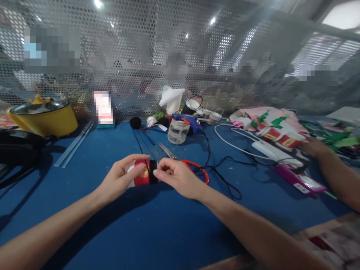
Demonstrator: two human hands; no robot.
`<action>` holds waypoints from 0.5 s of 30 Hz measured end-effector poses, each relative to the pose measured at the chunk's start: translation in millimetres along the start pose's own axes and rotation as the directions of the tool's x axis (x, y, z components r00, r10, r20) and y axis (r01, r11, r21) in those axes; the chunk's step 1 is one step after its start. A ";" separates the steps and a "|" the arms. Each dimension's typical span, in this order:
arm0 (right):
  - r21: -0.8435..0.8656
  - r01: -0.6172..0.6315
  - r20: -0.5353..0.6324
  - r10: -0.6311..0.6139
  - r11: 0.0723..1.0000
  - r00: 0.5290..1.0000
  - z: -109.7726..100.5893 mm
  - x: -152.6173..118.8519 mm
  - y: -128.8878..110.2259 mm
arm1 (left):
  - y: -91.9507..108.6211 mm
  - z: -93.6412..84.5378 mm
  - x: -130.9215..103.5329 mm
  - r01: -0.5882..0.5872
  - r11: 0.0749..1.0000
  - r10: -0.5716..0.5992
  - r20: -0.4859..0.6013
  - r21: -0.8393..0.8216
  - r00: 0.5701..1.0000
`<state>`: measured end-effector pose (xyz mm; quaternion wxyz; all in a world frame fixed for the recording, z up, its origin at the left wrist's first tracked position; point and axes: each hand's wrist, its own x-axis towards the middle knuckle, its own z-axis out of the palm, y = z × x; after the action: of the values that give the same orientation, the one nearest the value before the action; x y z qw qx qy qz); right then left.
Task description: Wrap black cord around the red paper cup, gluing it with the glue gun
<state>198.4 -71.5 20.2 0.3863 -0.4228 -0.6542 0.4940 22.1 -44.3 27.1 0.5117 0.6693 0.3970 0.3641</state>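
Observation:
My left hand [122,174] is wrapped round a red and white paper cup [142,174] lying on its side above the table. Black yarn [153,172] is wound in a band about the cup's right end, and a gold emblem shows on the red part. At that banded end my right hand [177,176] is closed, thumb and fingertips pinched on the cup's edge. From a black yarn ball [135,122] a strand runs down to the cup, passing by my left fingers. Scissors [168,152] with red handles lie open just behind my right hand.
A blue glue gun [189,122] rests behind a clear plastic jar [178,133]. Its black cord [222,178] loops on the right. A yellow pot [46,118], clear sticks [74,146] and a lit phone [102,108] stand left. Another person's hand [316,148] is near red-and-white cups [289,140].

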 end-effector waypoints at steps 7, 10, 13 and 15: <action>-0.423 0.030 -0.320 -0.180 0.906 0.930 -27.6 4.5 -16.7 | -2.3 -0.4 1.5 0.037 0.993 -0.026 -0.098 0.111 0.995; -0.539 -0.002 -0.610 -0.389 0.842 0.690 -71.2 18.3 -29.8 | -4.2 -2.5 2.0 0.018 0.983 0.004 -0.119 0.182 0.993; -0.486 -0.171 -0.745 -0.304 0.857 0.594 -109.3 36.3 -32.9 | -6.3 -4.3 2.0 -0.026 0.963 0.064 -0.134 0.266 0.989; -0.412 -0.221 -0.723 -0.169 0.884 0.670 -120.0 46.1 -27.1 | -7.5 -5.1 1.5 -0.060 0.943 0.113 -0.144 0.328 0.983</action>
<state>288.7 5.8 76.2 0.4971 -0.6759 -0.5324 0.1122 17.0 -39.7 21.0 0.3454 0.7292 0.4612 0.3691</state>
